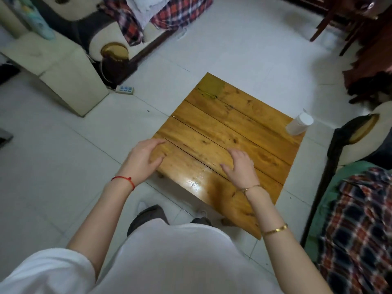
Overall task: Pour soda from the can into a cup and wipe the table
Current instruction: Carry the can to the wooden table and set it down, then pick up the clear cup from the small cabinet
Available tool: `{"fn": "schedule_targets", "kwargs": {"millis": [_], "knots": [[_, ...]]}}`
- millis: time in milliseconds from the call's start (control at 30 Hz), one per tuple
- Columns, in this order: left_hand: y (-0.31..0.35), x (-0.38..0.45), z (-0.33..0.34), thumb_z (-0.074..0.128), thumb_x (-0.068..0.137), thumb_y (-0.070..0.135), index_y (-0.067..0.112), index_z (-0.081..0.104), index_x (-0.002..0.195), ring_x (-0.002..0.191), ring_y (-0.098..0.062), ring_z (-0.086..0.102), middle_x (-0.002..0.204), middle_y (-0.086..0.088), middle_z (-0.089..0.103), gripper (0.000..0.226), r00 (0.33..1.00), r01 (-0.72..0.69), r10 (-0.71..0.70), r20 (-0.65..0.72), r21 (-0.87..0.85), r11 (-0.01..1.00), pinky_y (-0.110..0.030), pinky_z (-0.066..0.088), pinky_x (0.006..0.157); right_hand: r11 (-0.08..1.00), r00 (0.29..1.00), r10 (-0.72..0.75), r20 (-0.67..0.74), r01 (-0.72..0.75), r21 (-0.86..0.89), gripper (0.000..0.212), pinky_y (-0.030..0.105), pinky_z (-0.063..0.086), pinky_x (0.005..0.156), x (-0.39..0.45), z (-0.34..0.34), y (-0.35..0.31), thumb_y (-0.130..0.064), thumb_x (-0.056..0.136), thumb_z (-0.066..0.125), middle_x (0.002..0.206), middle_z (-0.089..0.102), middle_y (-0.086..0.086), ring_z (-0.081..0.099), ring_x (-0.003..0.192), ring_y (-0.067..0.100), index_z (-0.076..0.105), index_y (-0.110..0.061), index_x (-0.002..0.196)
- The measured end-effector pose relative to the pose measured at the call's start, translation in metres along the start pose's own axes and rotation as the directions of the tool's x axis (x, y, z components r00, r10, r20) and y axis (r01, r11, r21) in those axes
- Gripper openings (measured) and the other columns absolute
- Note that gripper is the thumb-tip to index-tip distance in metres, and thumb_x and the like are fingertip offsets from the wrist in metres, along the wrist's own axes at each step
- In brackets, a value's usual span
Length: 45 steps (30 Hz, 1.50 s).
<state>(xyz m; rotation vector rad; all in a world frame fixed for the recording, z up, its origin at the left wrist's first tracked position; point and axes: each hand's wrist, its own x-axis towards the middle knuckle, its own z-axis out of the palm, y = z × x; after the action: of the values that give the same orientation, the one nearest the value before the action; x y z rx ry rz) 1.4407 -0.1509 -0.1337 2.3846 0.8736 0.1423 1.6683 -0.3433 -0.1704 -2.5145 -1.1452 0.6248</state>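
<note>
A small low wooden table (pixel 233 128) of yellow-brown planks stands on the tiled floor in front of me. At its right corner stands a white cup (pixel 299 124), upright. No soda can or cloth is in view. My left hand (pixel 144 160) rests at the table's left edge, fingers apart, thumb curled around the edge. On the tabletop near its front edge lies my right hand (pixel 241 166), palm down with fingers spread and nothing in it.
A cream sofa and footstool (pixel 57 75) stand at the left, with a power strip (pixel 125 89) on the floor beside them. At the right are a dark-framed seat with plaid cloth (pixel 358 219) and dark wooden furniture (pixel 369 49). My feet are by the table's front.
</note>
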Motion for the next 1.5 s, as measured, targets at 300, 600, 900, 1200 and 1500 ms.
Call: {"fn": "schedule_targets", "kwargs": {"millis": [300,600,900,1200,1500], "knots": [[-0.120,-0.066,-0.095,0.063,0.093,0.018,0.012,0.057,0.132,0.127,-0.026,0.052,0.133,-0.006,0.061,0.040,0.959,0.208,-0.203,-0.200,0.007,0.978,-0.033,0.035,0.110,0.965,0.965,-0.251,0.070,0.255,-0.058,0.056,0.038,0.029,0.115,0.048,0.045,-0.156,-0.037,0.095,0.054,0.145,0.046,0.007,0.035,0.138,0.025,0.040,-0.013,0.144],[-0.241,-0.125,-0.201,0.062,0.094,0.019,0.015,0.057,0.132,0.127,-0.021,0.051,0.133,-0.002,0.060,0.039,0.887,0.342,-0.332,-0.320,-0.026,0.939,-0.030,0.034,0.109,0.890,0.884,-0.449,0.133,0.456,-0.025,0.057,0.040,0.029,0.115,0.084,0.115,-0.336,-0.036,0.095,0.054,0.145,0.046,0.007,0.035,0.139,0.025,0.040,-0.011,0.144],[-0.324,-0.153,-0.263,0.060,0.095,0.021,0.018,0.055,0.134,0.129,-0.019,0.049,0.135,0.000,0.058,0.040,0.820,0.431,-0.428,-0.380,-0.083,0.899,-0.035,0.036,0.113,0.806,0.798,-0.565,0.210,0.589,-0.068,0.058,0.041,0.028,0.115,0.115,0.157,-0.456,-0.038,0.096,0.053,0.146,0.046,0.006,0.033,0.140,0.027,0.040,-0.011,0.145],[-0.405,-0.108,-0.313,0.057,0.096,0.025,0.018,0.053,0.137,0.133,-0.019,0.044,0.139,0.000,0.055,0.042,0.774,0.501,-0.481,-0.411,-0.066,0.863,-0.044,0.034,0.114,0.756,0.749,-0.630,0.204,0.652,-0.056,0.057,0.040,0.031,0.114,0.200,0.184,-0.558,-0.039,0.095,0.054,0.144,0.048,0.007,0.037,0.137,0.027,0.042,-0.011,0.143],[-0.487,-0.001,-0.407,0.057,0.096,0.021,0.017,0.054,0.137,0.135,-0.018,0.043,0.141,-0.001,0.054,0.041,0.756,0.487,-0.452,-0.474,-0.055,0.872,-0.041,0.031,0.116,0.727,0.720,-0.669,0.183,0.685,-0.036,0.055,0.036,0.029,0.114,0.324,0.183,-0.679,-0.038,0.095,0.054,0.143,0.049,0.007,0.038,0.136,0.026,0.043,-0.010,0.142]]}}
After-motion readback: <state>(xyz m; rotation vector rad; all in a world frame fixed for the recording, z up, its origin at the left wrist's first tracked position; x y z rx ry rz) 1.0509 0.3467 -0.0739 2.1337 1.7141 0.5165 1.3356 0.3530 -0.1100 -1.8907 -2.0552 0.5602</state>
